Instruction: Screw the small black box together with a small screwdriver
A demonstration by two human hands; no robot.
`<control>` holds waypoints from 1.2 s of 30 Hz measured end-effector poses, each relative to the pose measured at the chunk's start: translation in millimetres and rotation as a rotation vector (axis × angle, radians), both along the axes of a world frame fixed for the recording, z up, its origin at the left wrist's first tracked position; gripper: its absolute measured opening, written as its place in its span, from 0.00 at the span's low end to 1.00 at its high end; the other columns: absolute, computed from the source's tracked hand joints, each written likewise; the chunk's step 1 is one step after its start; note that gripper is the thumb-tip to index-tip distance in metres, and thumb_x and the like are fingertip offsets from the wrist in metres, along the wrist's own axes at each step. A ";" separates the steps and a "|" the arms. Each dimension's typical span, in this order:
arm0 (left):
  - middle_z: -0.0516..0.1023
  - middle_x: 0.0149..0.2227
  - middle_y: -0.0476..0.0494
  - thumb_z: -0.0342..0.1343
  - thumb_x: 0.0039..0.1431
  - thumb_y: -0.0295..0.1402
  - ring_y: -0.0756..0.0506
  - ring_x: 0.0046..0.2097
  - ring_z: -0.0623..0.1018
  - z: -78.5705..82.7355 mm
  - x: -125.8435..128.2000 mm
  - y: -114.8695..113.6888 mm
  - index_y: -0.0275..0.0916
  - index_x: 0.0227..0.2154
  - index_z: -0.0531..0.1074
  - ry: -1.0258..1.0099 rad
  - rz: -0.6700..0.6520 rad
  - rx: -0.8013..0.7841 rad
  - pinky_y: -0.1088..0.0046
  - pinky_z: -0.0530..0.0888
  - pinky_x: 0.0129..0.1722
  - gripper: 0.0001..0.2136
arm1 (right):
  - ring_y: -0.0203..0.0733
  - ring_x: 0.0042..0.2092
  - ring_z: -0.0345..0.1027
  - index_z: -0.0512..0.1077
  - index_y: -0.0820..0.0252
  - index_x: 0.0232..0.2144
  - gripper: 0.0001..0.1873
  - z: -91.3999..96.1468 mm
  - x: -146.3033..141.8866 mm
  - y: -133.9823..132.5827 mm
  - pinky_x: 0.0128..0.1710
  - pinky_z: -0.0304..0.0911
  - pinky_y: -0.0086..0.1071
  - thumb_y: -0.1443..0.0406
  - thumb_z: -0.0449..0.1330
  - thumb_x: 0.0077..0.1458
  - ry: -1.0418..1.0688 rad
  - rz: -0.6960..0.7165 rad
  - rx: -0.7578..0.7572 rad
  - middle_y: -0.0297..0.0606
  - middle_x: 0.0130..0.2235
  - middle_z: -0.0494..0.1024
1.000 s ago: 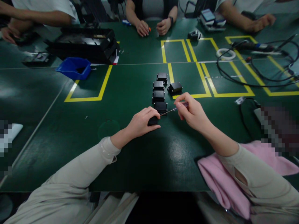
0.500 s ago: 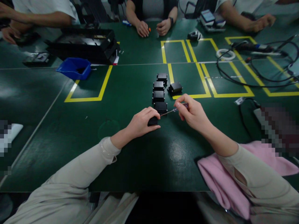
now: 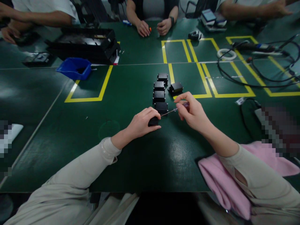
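My left hand [image 3: 143, 122] is closed around a small black box [image 3: 153, 121] on the green table, thumb in front and fingers over its top. In my right hand [image 3: 191, 112] is a screwdriver [image 3: 174, 110] with a clear purplish handle and a thin shaft. Its shaft points left and down to the right side of that box; the tip's exact contact is hard to make out. Just beyond stands a row of similar black boxes [image 3: 159, 95] with small screws at their sides. One more black box [image 3: 176, 88] sits right of the row.
A blue scoop-shaped bin [image 3: 75, 68] and stacked black trays [image 3: 82, 47] stand at the far left. Black cables [image 3: 236, 82] and a white ring [image 3: 226, 55] lie at the right. A pink cloth [image 3: 225, 184] is under my right forearm. Co-workers' hands [image 3: 143, 28] rest across the table.
My right index finger has lifted slightly and the fingers have shifted on the screwdriver handle. My left hand and the boxes stay put. A co-worker's hand at far right has moved up and right.
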State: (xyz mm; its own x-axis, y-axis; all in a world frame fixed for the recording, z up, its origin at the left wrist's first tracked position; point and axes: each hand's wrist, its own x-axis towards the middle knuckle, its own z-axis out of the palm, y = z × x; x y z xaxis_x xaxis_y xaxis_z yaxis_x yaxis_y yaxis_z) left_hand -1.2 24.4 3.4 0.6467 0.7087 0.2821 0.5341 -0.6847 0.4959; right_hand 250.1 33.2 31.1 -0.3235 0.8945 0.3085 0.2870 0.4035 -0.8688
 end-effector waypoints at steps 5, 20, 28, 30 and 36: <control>0.77 0.48 0.41 0.66 0.61 0.33 0.41 0.49 0.76 0.9 0.1 -0.2 0.39 0.44 0.69 0.004 0.001 -0.005 0.63 0.74 0.49 0.12 | 0.31 0.19 0.60 0.65 0.55 0.39 0.05 1.5 -0.4 -0.1 0.23 0.54 0.30 0.62 0.56 0.68 -0.025 -0.010 0.018 0.23 0.21 0.65; 0.77 0.48 0.42 0.65 0.62 0.34 0.41 0.49 0.76 0.4 0.0 0.5 0.40 0.44 0.69 0.005 0.001 -0.005 0.63 0.74 0.49 0.12 | 0.31 0.18 0.58 0.65 0.55 0.37 0.09 0.9 1.0 0.2 0.22 0.52 0.30 0.58 0.56 0.69 -0.048 -0.006 -0.004 0.22 0.18 0.64; 0.77 0.48 0.42 0.66 0.62 0.34 0.41 0.49 0.76 -0.1 -0.4 0.6 0.40 0.44 0.69 0.010 0.004 -0.010 0.63 0.74 0.50 0.12 | 0.32 0.20 0.61 0.65 0.55 0.39 0.07 0.7 0.4 0.1 0.24 0.54 0.30 0.59 0.56 0.69 -0.013 -0.019 0.009 0.23 0.21 0.66; 0.77 0.48 0.41 0.66 0.62 0.34 0.41 0.49 0.76 -0.2 -0.5 0.5 0.40 0.44 0.69 0.006 -0.001 -0.006 0.63 0.74 0.50 0.12 | 0.32 0.19 0.59 0.65 0.55 0.37 0.11 0.8 0.9 0.4 0.23 0.52 0.30 0.56 0.55 0.70 -0.044 -0.026 0.007 0.23 0.19 0.65; 0.77 0.48 0.42 0.65 0.62 0.34 0.41 0.49 0.76 -0.3 -0.4 0.4 0.40 0.44 0.70 0.003 0.004 -0.008 0.63 0.74 0.50 0.12 | 0.34 0.19 0.60 0.64 0.54 0.41 0.07 -1.6 0.1 0.1 0.24 0.54 0.31 0.58 0.54 0.70 -0.008 -0.025 -0.004 0.22 0.19 0.65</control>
State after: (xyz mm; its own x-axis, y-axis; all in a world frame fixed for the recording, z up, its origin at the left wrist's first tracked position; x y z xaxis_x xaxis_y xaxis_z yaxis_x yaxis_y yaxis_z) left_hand -1.7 24.8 3.1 0.6449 0.7131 0.2748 0.5380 -0.6790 0.4995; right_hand 250.2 33.3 29.5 -0.3039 0.9036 0.3019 0.3040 0.3924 -0.8681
